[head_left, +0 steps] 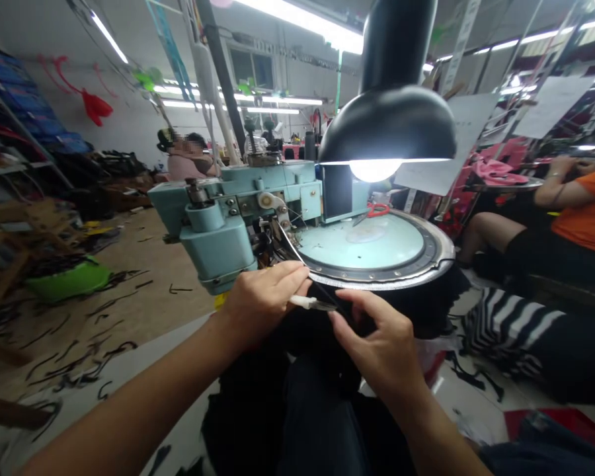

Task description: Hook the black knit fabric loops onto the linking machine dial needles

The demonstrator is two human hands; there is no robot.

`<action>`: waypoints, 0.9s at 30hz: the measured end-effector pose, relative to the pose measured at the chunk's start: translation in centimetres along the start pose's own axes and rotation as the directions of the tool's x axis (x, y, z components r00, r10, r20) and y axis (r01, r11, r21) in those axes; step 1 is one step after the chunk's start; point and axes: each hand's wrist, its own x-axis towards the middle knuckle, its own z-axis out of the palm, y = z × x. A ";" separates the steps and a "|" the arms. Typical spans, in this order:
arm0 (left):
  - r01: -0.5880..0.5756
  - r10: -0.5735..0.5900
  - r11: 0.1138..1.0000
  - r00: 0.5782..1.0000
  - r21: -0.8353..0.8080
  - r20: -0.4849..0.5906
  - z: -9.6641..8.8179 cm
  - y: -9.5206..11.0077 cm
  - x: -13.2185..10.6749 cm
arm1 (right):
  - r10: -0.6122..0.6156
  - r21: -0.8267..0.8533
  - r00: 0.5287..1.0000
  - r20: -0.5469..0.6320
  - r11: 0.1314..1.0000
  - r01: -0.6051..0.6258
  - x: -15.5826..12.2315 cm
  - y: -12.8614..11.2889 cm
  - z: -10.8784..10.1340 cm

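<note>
Left hand [258,301] pinched white-handled pick [310,303]; right hand [377,344] gripped dark fabric [307,396] at dial rim [429,261]. Fabric seemingly at near edge only; far rim bare.

Our left hand [264,301] comes in from the left, fingers pinched tight. Our right hand [377,347] is just beside it, thumb and forefinger pinching, wrist bent.

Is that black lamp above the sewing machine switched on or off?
On. The lamp shows a bulb glowing bright white at its underside.
</note>
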 end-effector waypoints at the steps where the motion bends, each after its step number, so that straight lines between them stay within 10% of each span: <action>1: -0.007 0.007 1.000 1.000 -0.021 0.003 0.0 0.0 0.0 | -0.019 -0.009 0.999 0.027 1.000 0.019 0.0 0.1 -0.2; 21: -0.050 0.050 0.999 0.998 0.000 0.045 -0.2 0.5 0.6 | 0.020 0.004 0.989 -0.145 1.000 -0.019 0.9 -0.5 -0.7; 27: -0.039 0.041 0.998 0.998 -0.041 0.057 0.0 0.3 0.6 | -0.063 -0.043 0.998 0.006 0.997 0.063 0.8 -0.1 -0.8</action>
